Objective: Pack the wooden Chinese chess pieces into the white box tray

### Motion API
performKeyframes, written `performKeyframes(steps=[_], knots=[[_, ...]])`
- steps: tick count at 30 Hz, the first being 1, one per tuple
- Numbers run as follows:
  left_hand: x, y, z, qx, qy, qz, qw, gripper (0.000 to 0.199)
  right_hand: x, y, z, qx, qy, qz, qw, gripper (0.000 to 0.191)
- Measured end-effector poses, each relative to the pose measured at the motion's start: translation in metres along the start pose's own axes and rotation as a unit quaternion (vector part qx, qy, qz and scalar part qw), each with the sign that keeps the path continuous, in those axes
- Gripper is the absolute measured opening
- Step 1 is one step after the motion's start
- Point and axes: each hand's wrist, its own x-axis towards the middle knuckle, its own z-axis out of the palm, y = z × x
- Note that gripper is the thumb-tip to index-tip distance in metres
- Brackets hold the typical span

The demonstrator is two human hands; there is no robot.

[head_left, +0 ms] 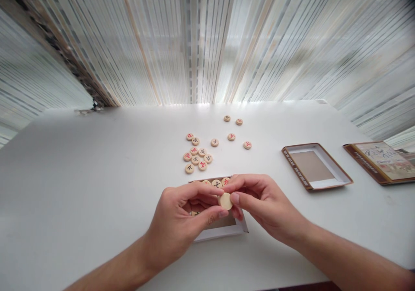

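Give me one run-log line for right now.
left hand and right hand: holding one disc, blank side showing | open box: beneath hands, lettered pieces inside | loose pieces: on white table beyond box

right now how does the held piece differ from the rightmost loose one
The held piece shows a blank face; the rightmost loose piece shows a red character. Left hand and right hand grip the held piece; the loose piece lies on the table. Both are round and pale.
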Motion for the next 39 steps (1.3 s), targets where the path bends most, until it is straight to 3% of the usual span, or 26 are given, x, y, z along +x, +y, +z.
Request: performKeyframes(steps=[8, 16, 23, 29, 35, 39], knots=[[-0.001, -0.001, -0.001, -0.014, 0.011, -0.019, 1.0, 0.021, -0.001, 0.0, 0.001, 0.012, 0.0, 0.016, 1.0, 0.019], [0.0, 0.004, -0.003, -0.013, 0.008, 0.017, 1.0, 0.041, 0.0, -0.004, 0.007, 0.064, -0.004, 0.071, 0.995, 0.035], [-0.001, 0.0, -0.004, 0.133, -0.027, 0.15, 0.979, 0.045, 0.0, -0.002, 0.008, 0.081, -0.009, 0.105, 0.991, 0.039], [0.001, -0.003, -0.003, 0.198, -0.036, 0.236, 0.951, 0.043, -0.003, -0.003, 0.01, 0.034, -0.012, 0.08, 0.996, 0.033], [0.0, 0.0, -0.002, 0.191, -0.041, 0.196, 0.961, 0.038, -0.003, -0.006, 0.01, 0.035, -0.032, 0.06, 0.997, 0.028], [-0.001, 0.0, -0.005, 0.173, -0.014, 0.173, 0.969, 0.034, -0.003, -0.008, 0.008, 0.043, -0.054, 0.044, 0.997, 0.023]])
